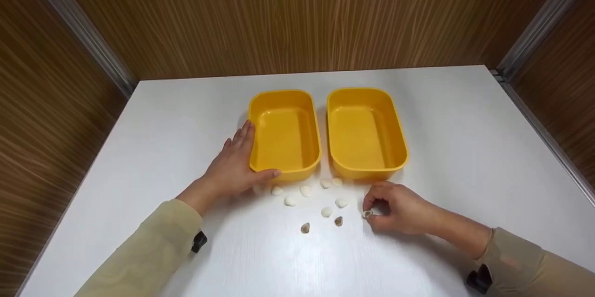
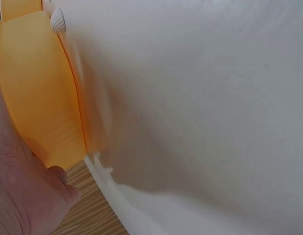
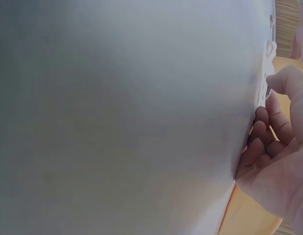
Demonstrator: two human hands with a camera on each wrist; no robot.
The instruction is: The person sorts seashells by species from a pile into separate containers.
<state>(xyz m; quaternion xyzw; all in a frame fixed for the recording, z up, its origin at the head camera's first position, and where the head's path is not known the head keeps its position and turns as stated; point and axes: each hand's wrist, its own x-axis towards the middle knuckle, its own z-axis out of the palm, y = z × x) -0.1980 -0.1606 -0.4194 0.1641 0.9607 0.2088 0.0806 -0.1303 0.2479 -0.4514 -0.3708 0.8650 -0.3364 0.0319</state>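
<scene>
Two yellow plastic bins stand side by side on the white table. My left hand (image 1: 234, 162) rests against the near left corner of the left bin (image 1: 286, 175), fingers straight along its side and thumb over the front rim. In front of the right bin (image 1: 367, 174), my right hand (image 1: 402, 208) pinches a small seashell (image 1: 367, 214) between thumb and forefinger, low over the table. Several white shells (image 1: 327, 212) lie scattered before the bins. Two brownish shells, one a brown shell (image 1: 305, 227), lie nearer me. A ribbed white shell (image 2: 58, 21) shows beside the bin in the left wrist view.
The white table (image 1: 186, 115) reaches back to a wood-grain panel (image 1: 297, 18). Wood-grain side walls with metal edge strips (image 1: 525, 23) stand left and right. Both bins have bare floors.
</scene>
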